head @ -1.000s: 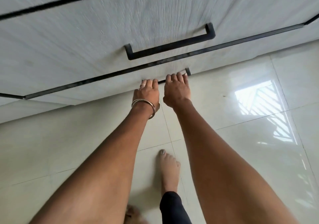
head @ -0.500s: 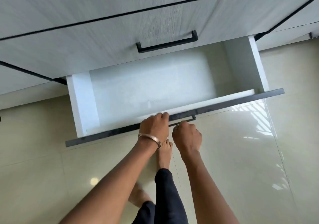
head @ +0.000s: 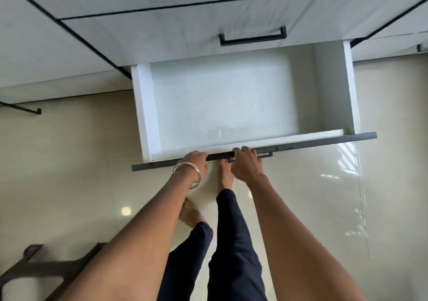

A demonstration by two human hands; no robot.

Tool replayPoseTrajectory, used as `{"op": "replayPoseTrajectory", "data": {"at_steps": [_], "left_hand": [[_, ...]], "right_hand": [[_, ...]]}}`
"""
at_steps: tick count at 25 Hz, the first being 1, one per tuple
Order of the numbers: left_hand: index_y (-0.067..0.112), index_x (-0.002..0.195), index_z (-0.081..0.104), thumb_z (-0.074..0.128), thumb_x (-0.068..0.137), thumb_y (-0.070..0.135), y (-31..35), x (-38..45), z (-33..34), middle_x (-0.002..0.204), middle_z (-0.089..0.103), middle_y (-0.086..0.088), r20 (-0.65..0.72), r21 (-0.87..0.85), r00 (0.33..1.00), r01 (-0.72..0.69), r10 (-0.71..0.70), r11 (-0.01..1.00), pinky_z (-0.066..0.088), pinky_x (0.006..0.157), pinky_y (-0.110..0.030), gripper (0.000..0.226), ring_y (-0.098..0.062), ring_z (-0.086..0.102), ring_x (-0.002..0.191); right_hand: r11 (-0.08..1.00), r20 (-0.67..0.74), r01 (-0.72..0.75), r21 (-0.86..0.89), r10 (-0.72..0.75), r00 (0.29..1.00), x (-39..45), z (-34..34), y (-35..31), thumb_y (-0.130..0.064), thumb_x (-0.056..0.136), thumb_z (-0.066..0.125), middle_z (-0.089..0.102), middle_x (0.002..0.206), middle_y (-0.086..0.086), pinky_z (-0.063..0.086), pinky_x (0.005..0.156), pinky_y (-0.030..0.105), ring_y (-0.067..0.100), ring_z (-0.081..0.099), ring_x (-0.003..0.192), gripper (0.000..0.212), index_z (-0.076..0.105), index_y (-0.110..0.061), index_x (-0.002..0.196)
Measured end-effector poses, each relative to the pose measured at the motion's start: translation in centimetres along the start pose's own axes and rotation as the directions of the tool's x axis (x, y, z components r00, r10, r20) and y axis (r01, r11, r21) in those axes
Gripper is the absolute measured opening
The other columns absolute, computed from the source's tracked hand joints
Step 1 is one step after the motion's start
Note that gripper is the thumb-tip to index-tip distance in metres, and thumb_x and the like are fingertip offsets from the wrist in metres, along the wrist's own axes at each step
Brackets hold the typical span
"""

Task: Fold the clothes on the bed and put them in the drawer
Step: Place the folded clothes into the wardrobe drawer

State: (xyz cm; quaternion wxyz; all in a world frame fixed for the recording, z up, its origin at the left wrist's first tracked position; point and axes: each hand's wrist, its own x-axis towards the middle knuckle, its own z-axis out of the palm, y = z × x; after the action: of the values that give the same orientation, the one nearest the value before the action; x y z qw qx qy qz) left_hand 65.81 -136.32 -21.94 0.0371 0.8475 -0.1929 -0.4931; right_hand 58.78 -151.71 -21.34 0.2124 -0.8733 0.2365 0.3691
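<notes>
The bottom drawer (head: 146, 106) of a white wardrobe is pulled far out over the floor, and its white inside holds nothing. Its dark front edge (head: 324, 142) runs across the middle of the view. My left hand (head: 193, 165), with a metal bangle on the wrist, curls its fingers over that front edge. Beside it my right hand (head: 246, 164) grips the same edge near the drawer's black handle (head: 266, 155). No clothes and no bed are in view.
A second drawer with a black handle (head: 253, 37) sits shut above the pulled-out one. Glossy beige floor tiles (head: 69, 161) lie all around. My bare feet and dark trouser legs stand just under the drawer front. A dark wooden frame (head: 41, 268) shows at the bottom left.
A second ago the bottom drawer was shut with both hands at its handle. It has since slid far out toward me, and both hands came back with its front edge.
</notes>
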Motion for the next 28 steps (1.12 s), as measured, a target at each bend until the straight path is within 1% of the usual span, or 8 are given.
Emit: {"op": "replayPoseTrajectory", "data": {"at_steps": [4, 8, 11, 16, 20, 23, 26, 28], "left_hand": [[0.023, 0.129, 0.057, 0.051, 0.094, 0.026, -1.7, -6.7, -6.0, 0.126, 0.06, -0.013, -0.1, -0.263, 0.993, 0.03, -0.058, 0.964, 0.047, 0.097, -0.037, 0.036, -0.032, 0.058, 0.112], [0.02, 0.12, 0.065, 0.054, 0.092, 0.02, -6.2, -16.3, -12.4, 0.114, 0.068, -0.011, -0.298, -0.515, 0.934, 0.014, -0.195, 0.857, 0.05, 0.092, -0.033, 0.03, -0.03, 0.064, 0.101], [0.017, 0.105, 0.07, 0.056, 0.088, 0.016, -12.1, -24.4, -16.1, 0.093, 0.074, -0.007, -0.445, -0.725, 0.801, -0.06, -0.401, 0.686, 0.056, 0.083, -0.033, 0.022, -0.028, 0.069, 0.085], [0.002, 0.104, 0.068, 0.049, 0.092, -0.003, -21.5, -37.5, -20.0, 0.073, 0.067, -0.01, -0.436, -0.895, 0.567, -0.358, -0.699, 0.267, 0.056, 0.061, -0.023, 0.023, -0.017, 0.063, 0.061], [0.007, 0.1, 0.068, 0.047, 0.093, -0.003, -30.8, -46.7, -20.8, 0.07, 0.066, -0.005, -0.39, -0.871, 0.393, -0.452, -0.833, 0.194, 0.049, 0.051, -0.01, 0.024, -0.018, 0.062, 0.059], [0.009, 0.092, 0.067, 0.045, 0.093, -0.006, -37.6, -52.3, -20.3, 0.07, 0.065, -0.007, -0.32, -0.846, 0.268, -0.513, -0.909, 0.146, 0.052, 0.054, -0.016, 0.027, -0.014, 0.06, 0.058], [0.013, 0.088, 0.071, 0.053, 0.086, -0.002, -45.8, -57.1, -19.1, 0.071, 0.07, -0.004, -0.177, -0.838, 0.06, -0.532, -0.982, 0.119, 0.055, 0.065, -0.022, 0.024, -0.007, 0.064, 0.058], [0.016, 0.091, 0.072, 0.054, 0.085, 0.0, -51.2, -59.5, -18.2, 0.071, 0.072, -0.003, -0.043, -0.835, 0.002, -0.549, -0.999, 0.035, 0.057, 0.072, -0.028, 0.025, -0.015, 0.068, 0.065]], "right_hand": [[0.881, -0.015, -0.026, 0.472, 0.038, 0.999, -4.8, -5.4, -6.4, -0.01, 0.093, 0.051, 0.07, 0.105, 0.015, 0.054, 0.085, 0.039, 0.03, 0.065, 0.095, 0.034, 0.06, -0.01, 0.126], [0.82, -0.101, 0.067, 0.569, -0.012, 0.995, -10.6, -11.2, -15.2, -0.008, 0.091, 0.053, 0.074, 0.094, 0.013, 0.055, 0.088, 0.039, 0.031, 0.068, 0.09, 0.026, 0.067, -0.012, 0.112], [0.761, -0.176, 0.241, 0.602, -0.168, 0.97, -16.0, -14.5, -24.6, -0.007, 0.087, 0.052, 0.072, 0.085, 0.009, 0.05, 0.075, 0.032, 0.024, 0.065, 0.078, 0.025, 0.068, -0.011, 0.105], [0.668, -0.206, 0.448, 0.594, -0.413, 0.887, -24.5, -16.9, -40.7, 0.002, 0.082, 0.043, 0.07, 0.084, 0.006, 0.055, 0.073, 0.033, 0.024, 0.068, 0.08, 0.037, 0.07, -0.014, 0.102], [0.656, -0.085, 0.564, 0.502, -0.612, 0.787, -29.0, -15.6, -53.7, 0.003, 0.087, 0.043, 0.071, 0.085, 0.006, 0.046, 0.054, 0.022, 0.02, 0.062, 0.067, 0.033, 0.068, -0.015, 0.102], [0.61, -0.034, 0.644, 0.462, -0.714, 0.7, -31.2, -12.9, -62.3, -0.002, 0.092, 0.049, 0.071, 0.086, 0.011, 0.046, 0.048, 0.021, 0.02, 0.061, 0.065, 0.024, 0.068, -0.013, 0.102], [0.56, 0.062, 0.728, 0.395, -0.807, 0.587, -33.2, -8.9, -72.6, 0.0, 0.093, 0.047, 0.07, 0.087, 0.012, 0.044, 0.047, 0.014, 0.019, 0.061, 0.067, 0.025, 0.067, -0.011, 0.103], [0.532, 0.127, 0.775, 0.341, -0.843, 0.523, -34.0, -6.2, -79.1, -0.002, 0.093, 0.049, 0.07, 0.087, 0.009, 0.044, 0.047, 0.013, 0.019, 0.062, 0.07, 0.022, 0.066, -0.012, 0.103]]}}
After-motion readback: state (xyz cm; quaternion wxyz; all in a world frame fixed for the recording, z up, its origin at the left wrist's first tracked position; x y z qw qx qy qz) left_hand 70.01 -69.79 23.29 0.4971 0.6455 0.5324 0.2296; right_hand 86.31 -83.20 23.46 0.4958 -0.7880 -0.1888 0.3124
